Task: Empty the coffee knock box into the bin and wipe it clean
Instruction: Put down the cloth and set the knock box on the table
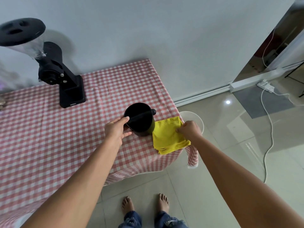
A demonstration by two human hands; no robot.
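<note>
A black round knock box with a bar across its mouth stands upright near the right end of the table, which wears a pink checked cloth. My left hand is at its left side, fingers and thumb spread around the wall, touching it. A folded yellow cloth lies right of the box at the table's corner. My right hand pinches the cloth's right edge. A white round bin shows on the floor just beyond the table corner, mostly hidden by my right hand and the cloth.
A black coffee grinder with a clear hopper stands at the back left of the table. A white power strip and its cable lie on the tiled floor at right. My bare feet are below the table's edge.
</note>
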